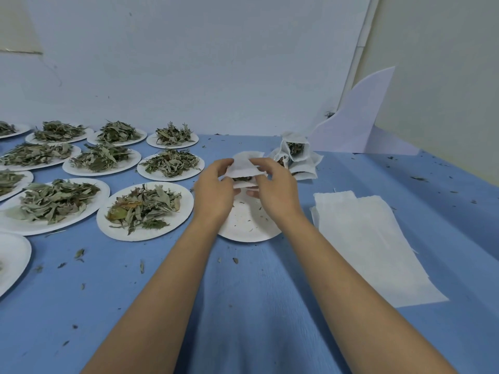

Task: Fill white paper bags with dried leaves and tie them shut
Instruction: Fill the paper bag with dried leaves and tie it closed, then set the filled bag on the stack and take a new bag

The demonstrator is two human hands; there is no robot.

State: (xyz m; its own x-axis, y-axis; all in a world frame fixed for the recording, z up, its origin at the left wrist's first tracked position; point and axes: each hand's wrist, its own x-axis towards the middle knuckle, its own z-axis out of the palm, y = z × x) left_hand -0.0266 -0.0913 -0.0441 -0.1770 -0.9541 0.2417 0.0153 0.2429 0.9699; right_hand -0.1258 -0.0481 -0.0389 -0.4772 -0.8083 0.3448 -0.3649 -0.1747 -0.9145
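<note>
– See the white paper bag (244,164)?
– Yes. Up in the middle, held over a paper plate (248,225) with only a few leaf crumbs on it.
– Held how?
– With both hands. Pinched on its left side by the left hand (214,188), fingers curled round the edge. Gripped on its right side by the right hand (272,184), thumb on top, fingers tucked under.
– Anything inside?
– Dried leaves (243,179), dark green, peeking out between the two hands. Probably the open mouth of the bag there, but hard to be sure with fingers in the way.
– More bags around?
– Yes. A little heap of filled bags (295,155) just behind the right hand, sitting on the blue worktop (243,306). With leaves showing at the top of one. Then a flat stack of empty bags (364,238) lying to the right, near the right arm.
– And over on the left?
– Lots of leaf plates (181,217) in rows, close together, each with a pile of grey-green leaves. Nearest one just beside the left arm. Small bits of leaf dropped all over the worktop too.
– And at the back?
– A pale wall, plus a white board (356,120) leaning in the far right corner.
</note>
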